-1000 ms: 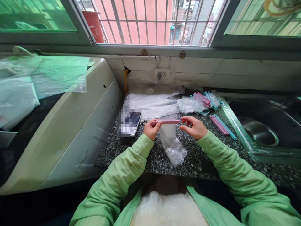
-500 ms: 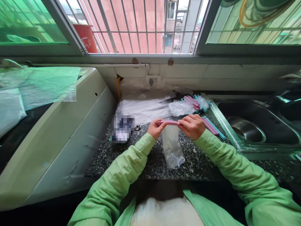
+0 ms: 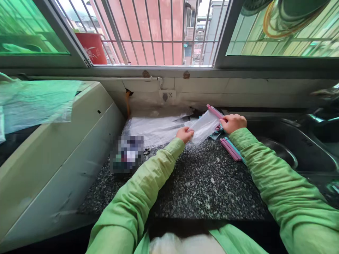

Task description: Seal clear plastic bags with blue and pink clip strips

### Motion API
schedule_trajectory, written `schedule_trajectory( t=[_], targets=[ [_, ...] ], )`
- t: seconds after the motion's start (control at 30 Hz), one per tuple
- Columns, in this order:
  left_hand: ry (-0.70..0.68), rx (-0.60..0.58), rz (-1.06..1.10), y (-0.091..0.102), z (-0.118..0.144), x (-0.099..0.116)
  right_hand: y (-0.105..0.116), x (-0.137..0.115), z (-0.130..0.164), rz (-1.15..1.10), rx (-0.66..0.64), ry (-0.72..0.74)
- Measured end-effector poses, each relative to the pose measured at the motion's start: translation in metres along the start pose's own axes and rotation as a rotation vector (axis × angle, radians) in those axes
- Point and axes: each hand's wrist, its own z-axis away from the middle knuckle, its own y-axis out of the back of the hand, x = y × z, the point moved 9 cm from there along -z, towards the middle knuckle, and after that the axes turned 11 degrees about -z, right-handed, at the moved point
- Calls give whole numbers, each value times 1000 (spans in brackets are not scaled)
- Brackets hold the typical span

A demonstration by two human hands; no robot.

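My right hand (image 3: 234, 122) grips one end of a pink bag clip (image 3: 215, 112), which is fastened along the edge of a clear plastic bag (image 3: 203, 124). At the bag's other end, my left hand (image 3: 185, 134) pinches the plastic near a corner. The bag is stretched at a slant between both hands, above the pile of clipped bags at the back of the counter. Below my right hand lie several loose pink and blue bag clips (image 3: 231, 149) side by side. Part of the pile is hidden behind the held bag.
Flat plastic sheets (image 3: 153, 128) lie on the speckled counter (image 3: 196, 187) against the back wall. A blurred-out item (image 3: 128, 154) sits to the left. At the right is a metal sink (image 3: 312, 141); a white appliance (image 3: 87, 116) stands at far left.
The clipped bag has moved right and toward the back, from hanging down to slanting. My left hand has shifted from the clip to the bag's other end.
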Motion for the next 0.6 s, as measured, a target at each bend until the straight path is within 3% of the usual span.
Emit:
schedule_trajectory(
  t=[0.1, 0.17, 0.4, 0.6],
  targets=[
    [-56, 167, -232, 10, -23, 15, -16, 20, -13, 32, -96, -146],
    [-65, 208, -375, 8, -35, 21, -24, 29, -19, 56, -146, -204],
    [39, 126, -678, -10, -54, 16, -54, 51, -29, 113, -352, -292],
    [32, 74, -766, -15, -57, 12, -62, 55, -28, 105, -417, -303]
  ],
)
